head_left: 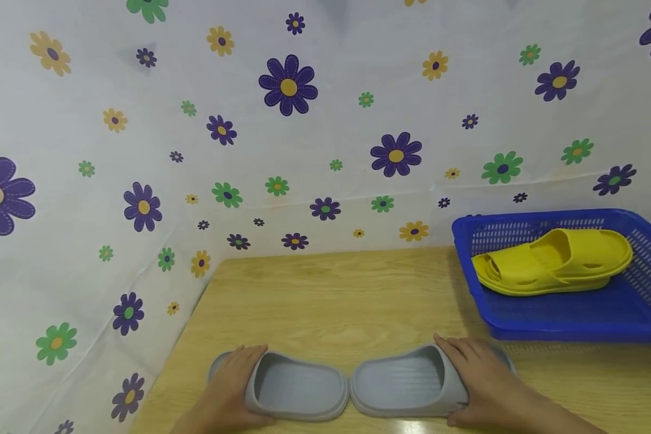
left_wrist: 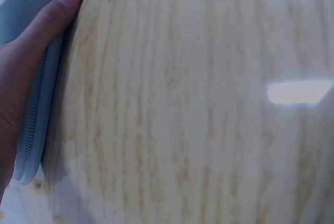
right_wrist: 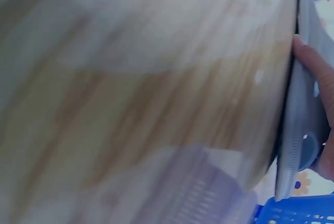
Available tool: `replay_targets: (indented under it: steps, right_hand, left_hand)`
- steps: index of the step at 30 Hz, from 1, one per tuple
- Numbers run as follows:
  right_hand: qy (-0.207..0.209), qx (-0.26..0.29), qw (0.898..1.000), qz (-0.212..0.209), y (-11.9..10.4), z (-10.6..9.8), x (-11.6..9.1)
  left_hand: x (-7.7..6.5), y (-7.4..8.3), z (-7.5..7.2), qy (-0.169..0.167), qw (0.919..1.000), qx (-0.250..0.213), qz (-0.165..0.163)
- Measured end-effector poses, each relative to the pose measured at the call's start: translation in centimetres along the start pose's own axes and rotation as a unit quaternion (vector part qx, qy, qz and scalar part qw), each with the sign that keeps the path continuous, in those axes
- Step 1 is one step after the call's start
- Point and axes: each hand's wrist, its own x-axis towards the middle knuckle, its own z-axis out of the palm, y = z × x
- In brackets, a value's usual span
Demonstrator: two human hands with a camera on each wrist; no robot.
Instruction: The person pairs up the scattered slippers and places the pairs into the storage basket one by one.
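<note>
Two grey slippers lie sole down on the wooden table, heel to heel at the near edge of the head view. My left hand [head_left: 230, 389] grips the left slipper [head_left: 304, 387] across its upper, covering most of the toe part. Over the upper of the right slipper [head_left: 393, 384], my right hand [head_left: 480, 378] holds on in the same way, fingers on the far side and thumb on the near side. In the left wrist view the left thumb [left_wrist: 52, 15] presses the slipper's side just above the sole. A right-hand digit [right_wrist: 310, 57] touches the other slipper's side in the right wrist view.
At the right stands a blue plastic basket [head_left: 575, 333] with perforated walls. Yellow slippers [head_left: 597, 253] lie inside it, one on top of the other. White cloth [head_left: 347, 60] printed with flowers borders the wooden table [head_left: 331, 295] at the back and left.
</note>
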Motion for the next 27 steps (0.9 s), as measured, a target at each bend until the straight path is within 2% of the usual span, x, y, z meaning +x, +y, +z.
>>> replay_targets:
  steps: [2,5,10,14,18,23,27]
  right_hand:
    - [0.035,-0.027,0.999,-0.029,0.3,0.2,0.0]
    - [0.087,-0.072,0.991,-0.076,0.8,0.6,0.1]
    - [0.138,-0.087,0.980,-0.118,1.3,1.1,0.4]
    - [0.149,-0.081,0.977,-0.129,1.5,1.1,0.3]
    - [0.152,-0.080,0.976,-0.132,1.6,0.9,0.1]
    - [0.149,-0.083,0.978,-0.121,1.5,0.5,0.0]
    - [0.137,-0.089,0.980,-0.111,1.3,0.1,0.0]
  left_hand:
    - [0.1,0.0,0.0,0.011,0.9999,-0.003,0.006]
    - [0.4,0.1,-0.1,0.034,0.9991,0.004,0.024]
    - [0.9,0.1,-0.2,0.061,0.9963,0.018,0.057]
    - [1.3,0.2,-0.3,0.070,0.9945,0.028,0.072]
    - [1.6,0.4,-0.6,0.074,0.9938,0.035,0.075]
    - [1.9,0.8,-1.0,0.084,0.9940,0.025,0.066]
    - [2.0,1.0,-1.1,0.079,0.9950,0.025,0.055]
